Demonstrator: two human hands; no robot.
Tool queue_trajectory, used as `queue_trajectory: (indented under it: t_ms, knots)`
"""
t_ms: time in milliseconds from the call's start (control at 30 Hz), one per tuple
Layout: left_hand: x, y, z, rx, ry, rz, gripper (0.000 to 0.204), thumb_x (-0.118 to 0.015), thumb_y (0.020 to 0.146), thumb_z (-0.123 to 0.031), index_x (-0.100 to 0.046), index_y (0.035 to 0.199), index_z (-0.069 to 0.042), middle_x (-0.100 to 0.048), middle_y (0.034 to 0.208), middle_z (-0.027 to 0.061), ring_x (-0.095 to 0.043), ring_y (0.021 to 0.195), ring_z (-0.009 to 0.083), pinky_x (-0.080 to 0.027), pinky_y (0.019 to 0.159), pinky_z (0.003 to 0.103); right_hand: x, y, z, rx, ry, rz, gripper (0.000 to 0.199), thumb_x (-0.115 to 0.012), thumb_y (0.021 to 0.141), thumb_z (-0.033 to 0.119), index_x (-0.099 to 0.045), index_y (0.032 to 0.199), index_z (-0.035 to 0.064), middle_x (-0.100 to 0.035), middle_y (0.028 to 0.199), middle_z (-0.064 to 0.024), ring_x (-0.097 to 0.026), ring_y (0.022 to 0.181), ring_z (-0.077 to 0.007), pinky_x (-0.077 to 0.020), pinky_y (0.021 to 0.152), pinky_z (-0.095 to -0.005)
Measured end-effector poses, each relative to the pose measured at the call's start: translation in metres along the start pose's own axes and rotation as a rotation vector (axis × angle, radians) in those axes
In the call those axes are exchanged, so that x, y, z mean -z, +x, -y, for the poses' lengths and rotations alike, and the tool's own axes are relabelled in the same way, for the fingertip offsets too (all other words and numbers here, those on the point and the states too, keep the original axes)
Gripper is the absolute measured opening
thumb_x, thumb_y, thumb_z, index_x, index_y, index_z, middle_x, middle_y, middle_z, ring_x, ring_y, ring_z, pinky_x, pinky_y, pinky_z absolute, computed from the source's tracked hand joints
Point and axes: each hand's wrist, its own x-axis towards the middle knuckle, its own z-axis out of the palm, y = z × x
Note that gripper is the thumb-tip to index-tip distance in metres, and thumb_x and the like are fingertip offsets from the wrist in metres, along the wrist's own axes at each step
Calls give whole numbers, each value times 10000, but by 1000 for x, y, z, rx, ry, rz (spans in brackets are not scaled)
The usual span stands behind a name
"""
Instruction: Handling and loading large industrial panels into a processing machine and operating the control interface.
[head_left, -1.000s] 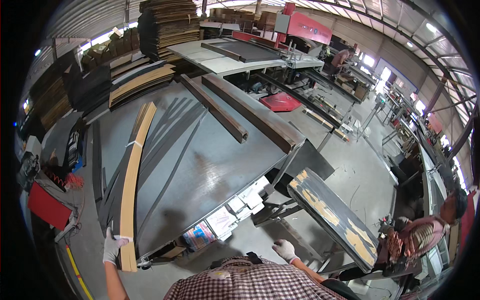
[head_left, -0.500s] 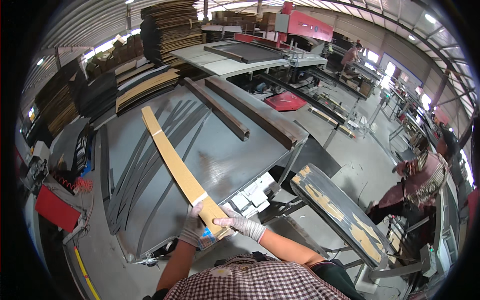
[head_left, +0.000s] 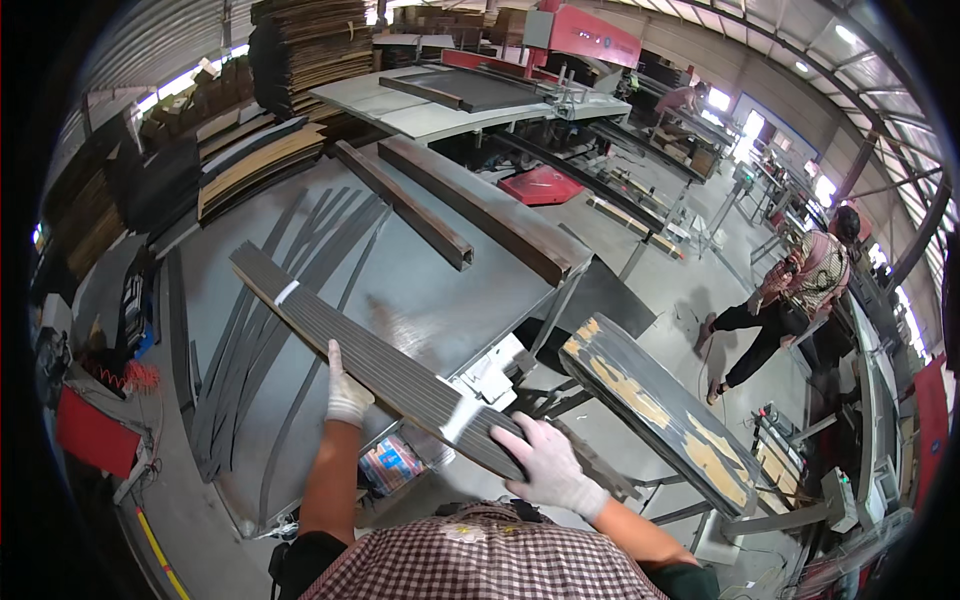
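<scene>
A long bundle of flat strips (head_left: 365, 345), dark and ribbed on top with a tan edge, slants across in front of me. White bands wrap it near both ends. My left hand (head_left: 347, 392), in a pale glove, supports its left edge near the middle; one finger points up along the side and the others are partly hidden beneath. Over the near end lies my right hand (head_left: 553, 468), also gloved, its fingers gripping across the dark face. Loose dark strips (head_left: 275, 310) lie on the metal table (head_left: 400, 310) beyond the bundle.
Two rusty metal beams (head_left: 480, 210) lie along the table's far right side. A narrow worn bench (head_left: 655, 410) stands to the right, with another person (head_left: 800, 285) past it. Stacked sheets (head_left: 260, 165) rise at the back left, and a red machine (head_left: 585, 38) stands behind.
The bundle has turned over, from tan face up to dark ribbed face up. My hands have moved apart, the right one farther right. The other person now stands more upright.
</scene>
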Motion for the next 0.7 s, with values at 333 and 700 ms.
queue_trajectory:
  t_ms: [333, 700]
  knots:
    - [-6, -1, 103, 83, 29, 46, 502, -580, 891, -485, -573, 1188, -80, -612, 1153, 112, -586, 1063, 294, -487, 916, 472, -14, -107, -29, -539, -267, -9, 1025, -852, 508, 333, -383, 1387, 91, -467, 1306, -171, -438, 1233, -359, -340, 1039, -503]
    - [-85, 33, 135, -30, 124, 22, 450, -601, 890, -426, -571, 1143, -55, -613, 1094, 81, -590, 1016, 241, -472, 905, 384, -39, -101, -109, -569, -170, -110, 1058, -856, 527, 347, -350, 1416, 75, -499, 1281, -139, -486, 1171, -310, -355, 1000, -462]
